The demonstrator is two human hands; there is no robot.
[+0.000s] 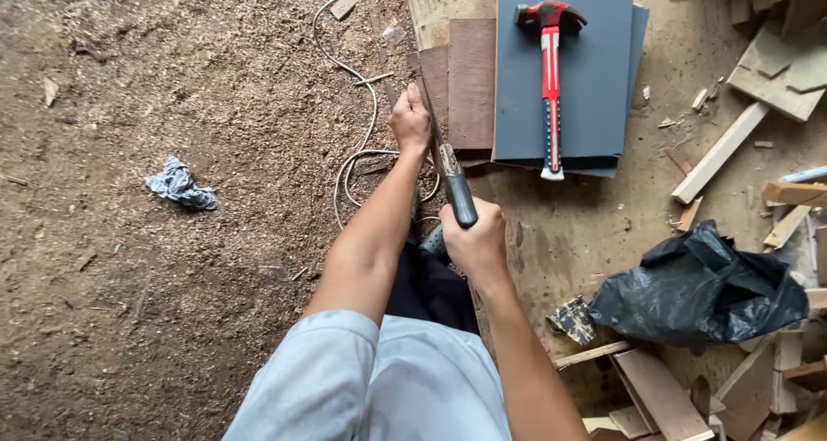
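Head view looks down over your pale blue shirt (pixel 379 381) to both bare arms stretched out ahead of you. Your right hand (pixel 474 239) is nearest, wrapped tight around the dark grey handle of a long narrow tool (pixel 454 183), whose blade runs away from you toward the far side. A little farther, your left hand (pixel 411 122) is curled closed on the upper part of that same blade, so the tool spans between both fists, above the sawdust-covered floor (pixel 172 260). To the right of your right hand lies a crumpled black plastic bag (pixel 698 290), with wood offcuts (pixel 655 394) near it. On the left, well apart from you, sits a small grey rag (pixel 181 185). A white cord (pixel 357 148) loops on the floor just left of your left wrist. Farther out, brown boards (pixel 469 79) lie beside dark grey sheets (pixel 594 71), and a red hammer (pixel 550 79) rests on those sheets, head on the far end.
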